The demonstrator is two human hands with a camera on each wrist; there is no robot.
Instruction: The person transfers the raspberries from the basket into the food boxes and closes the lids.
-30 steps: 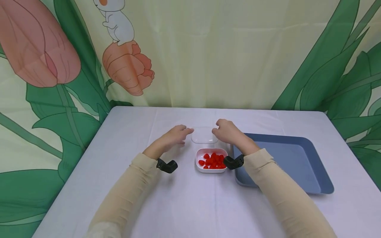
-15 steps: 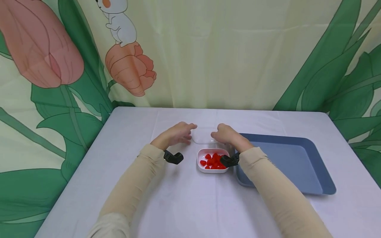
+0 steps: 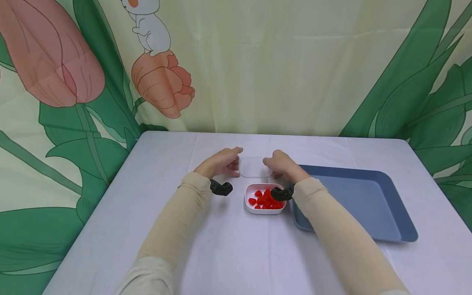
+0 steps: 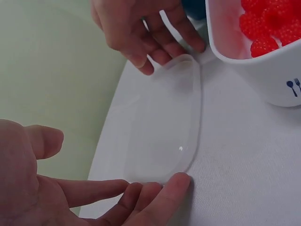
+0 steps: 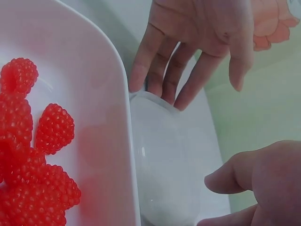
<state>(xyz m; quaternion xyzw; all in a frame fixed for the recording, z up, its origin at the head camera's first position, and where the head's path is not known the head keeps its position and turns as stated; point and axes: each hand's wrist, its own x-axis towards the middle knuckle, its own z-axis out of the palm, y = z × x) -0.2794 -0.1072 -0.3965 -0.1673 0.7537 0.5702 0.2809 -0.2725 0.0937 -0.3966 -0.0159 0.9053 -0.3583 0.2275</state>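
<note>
A clear plastic lid (image 3: 255, 168) lies on the white tablecloth between the two hands. On its left, the left hand (image 3: 223, 162) touches the lid's edge with its fingertips, thumb raised and apart, as the left wrist view shows for the lid (image 4: 162, 117). Fingers of the right hand (image 3: 285, 166) reach the opposite edge; in the left wrist view they touch the lid there, while the right wrist view hides part of them. Just nearer the body stands a white box (image 3: 263, 212) holding several red raspberries (image 3: 262, 200). Neither hand touches the box.
A blue-grey tray (image 3: 354, 205) lies right of the box, partly under the right forearm. Behind the table's far edge hangs a printed curtain (image 3: 265, 73). Each wrist wears a black camera band (image 3: 221, 188).
Over the last second the left hand has moved right and slightly away from the body, up to the lid's left edge. The right hand has shifted slightly. The box and tray stay put.
</note>
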